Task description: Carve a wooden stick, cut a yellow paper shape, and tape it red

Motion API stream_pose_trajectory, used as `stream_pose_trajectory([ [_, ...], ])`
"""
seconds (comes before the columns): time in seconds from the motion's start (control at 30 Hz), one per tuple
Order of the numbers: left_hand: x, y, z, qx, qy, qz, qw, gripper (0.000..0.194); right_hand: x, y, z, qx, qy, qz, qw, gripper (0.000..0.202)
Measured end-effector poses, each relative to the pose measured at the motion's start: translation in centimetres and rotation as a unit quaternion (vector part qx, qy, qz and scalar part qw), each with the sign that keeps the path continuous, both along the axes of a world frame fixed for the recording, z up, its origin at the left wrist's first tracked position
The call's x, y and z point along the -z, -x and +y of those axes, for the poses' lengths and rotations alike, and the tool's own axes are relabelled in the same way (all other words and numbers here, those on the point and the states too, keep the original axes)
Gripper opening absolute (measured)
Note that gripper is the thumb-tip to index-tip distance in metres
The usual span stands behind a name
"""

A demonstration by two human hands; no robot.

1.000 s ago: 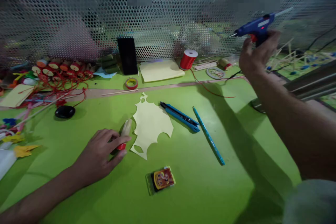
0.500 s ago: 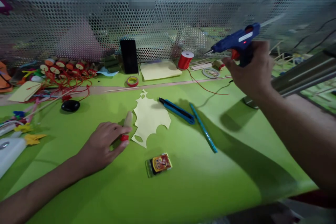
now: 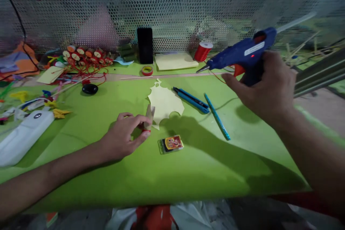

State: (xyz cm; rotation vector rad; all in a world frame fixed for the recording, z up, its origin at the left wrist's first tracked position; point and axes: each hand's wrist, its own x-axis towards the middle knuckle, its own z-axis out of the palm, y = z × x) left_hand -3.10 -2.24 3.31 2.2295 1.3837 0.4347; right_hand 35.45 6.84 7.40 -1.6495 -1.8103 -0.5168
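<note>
My right hand [image 3: 272,86] is wrapped round the grip of a blue hot glue gun [image 3: 249,50], raised above the table. Its metal nozzle points left, a clear glue stick juts from the back, and a red light glows on its side. Between thumb and fingers, my left hand [image 3: 128,134] pinches a small beige roll with a red end [image 3: 150,116]. The roll stands upright, close to the lower left edge of a pale yellow paper sheet [image 3: 164,102] with scalloped cut-outs. A small clear case with a red and yellow label [image 3: 172,143] lies nearer me.
A blue box cutter [image 3: 191,99] and a turquoise pencil [image 3: 217,116] lie right of the paper. Behind stand a phone [image 3: 145,45], red spool [image 3: 203,51], and tape roll [image 3: 147,70]. Bundled rolls [image 3: 86,55], a black mouse-like object [image 3: 90,89] and a white device [image 3: 25,138] are left.
My view has shifted. The glue gun has come nearer and leftward, closer to the paper. My left hand still pinches the roll, now beside the sheet's lower edge.
</note>
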Motion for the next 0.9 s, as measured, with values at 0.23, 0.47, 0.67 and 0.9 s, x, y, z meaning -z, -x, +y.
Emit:
stream_pose_trajectory([
  [0.23,1.3,0.6,-0.1,-0.064,-0.002,-0.035,0.997,0.047,1.4,3.0,-1.2,-0.042,0.016,-0.007,0.999,0.072],
  [0.47,1.4,0.8,0.0,-0.084,0.112,-0.153,0.978,0.081,3.5,3.4,-0.6,-0.057,0.062,0.038,0.996,0.089],
  [0.67,1.1,0.8,0.0,-0.062,0.083,-0.173,0.979,0.055,3.6,2.9,-0.9,-0.057,0.044,0.093,0.993,0.082],
  [0.9,1.3,0.9,-0.2,-0.072,0.080,-0.173,0.979,0.060,3.6,2.6,-0.9,-0.058,0.025,0.085,0.994,0.070],
])
